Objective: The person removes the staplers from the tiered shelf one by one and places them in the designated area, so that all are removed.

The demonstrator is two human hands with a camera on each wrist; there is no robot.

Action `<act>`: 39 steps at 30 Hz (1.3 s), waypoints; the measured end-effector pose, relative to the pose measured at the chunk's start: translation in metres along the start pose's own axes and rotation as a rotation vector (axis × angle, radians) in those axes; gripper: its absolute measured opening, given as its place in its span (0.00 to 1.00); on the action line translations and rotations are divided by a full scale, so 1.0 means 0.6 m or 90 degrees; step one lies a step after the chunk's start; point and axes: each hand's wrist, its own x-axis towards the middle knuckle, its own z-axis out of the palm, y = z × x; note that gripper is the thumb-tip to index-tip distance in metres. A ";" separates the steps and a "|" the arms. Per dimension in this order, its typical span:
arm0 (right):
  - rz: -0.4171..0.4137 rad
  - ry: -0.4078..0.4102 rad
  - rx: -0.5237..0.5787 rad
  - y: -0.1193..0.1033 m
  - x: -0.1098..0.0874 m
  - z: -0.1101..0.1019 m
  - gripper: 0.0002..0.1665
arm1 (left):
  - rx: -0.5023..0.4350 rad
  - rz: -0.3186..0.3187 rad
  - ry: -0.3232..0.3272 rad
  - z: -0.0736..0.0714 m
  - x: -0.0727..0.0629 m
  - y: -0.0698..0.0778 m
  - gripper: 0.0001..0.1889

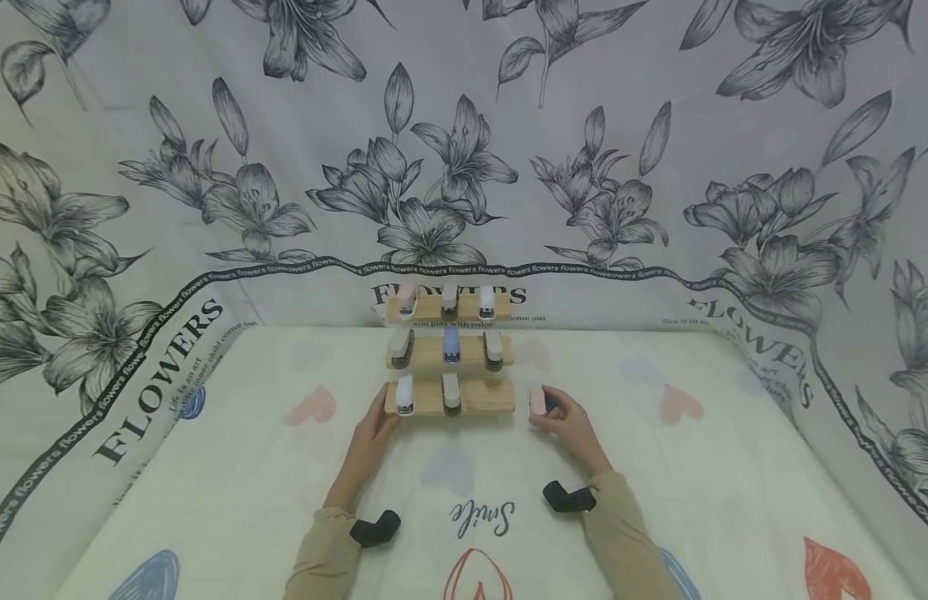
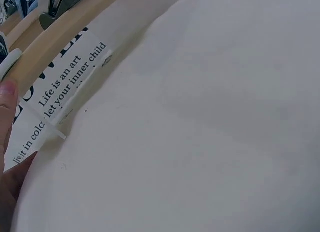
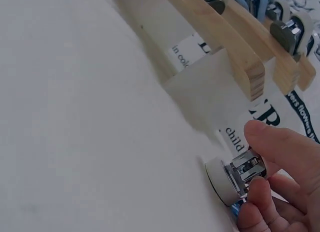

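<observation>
A three-tier wooden rack [image 1: 488, 397] stands at the back of the table, bearing small staplers. My left hand [image 1: 372, 429] grips the left end of its lowest shelf; in the left wrist view the thumb [image 2: 7, 94] presses the wood, the other fingers mostly out of sight. On that shelf sit a white stapler [image 1: 405, 393] and a grey stapler [image 1: 452, 390], while its right part is bare wood. Just right of the shelf, my right hand [image 1: 571, 423] pinches a small pink stapler [image 1: 538, 402] between thumb and fingers, its metal mechanism [image 3: 250, 167] showing in the right wrist view.
A blue stapler [image 1: 452, 343] sits between two grey ones on the middle shelf. Up top are a pink stapler [image 1: 407, 297], a grey one and a white one. Behind the rack hangs a flower-printed cloth [image 1: 599, 300]. A heart-patterned cloth [image 1: 734, 483] covers the table.
</observation>
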 end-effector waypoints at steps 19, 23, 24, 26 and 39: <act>-0.081 -0.147 0.063 -0.136 -0.041 0.067 0.38 | -0.013 0.029 0.022 0.000 -0.004 0.026 0.31; -0.091 -0.176 0.043 -0.142 -0.039 0.097 0.44 | 0.004 0.030 0.037 0.005 0.001 -0.005 0.32; -0.086 -0.183 0.054 -0.143 -0.036 0.103 0.45 | 0.008 0.032 0.040 0.006 0.003 -0.012 0.32; -0.067 -0.204 0.087 -0.146 -0.027 0.112 0.47 | 0.016 0.036 0.046 0.007 0.007 -0.026 0.33; -0.023 -0.235 0.136 -0.160 0.014 0.144 0.45 | 0.014 0.006 0.046 0.009 0.002 -0.024 0.33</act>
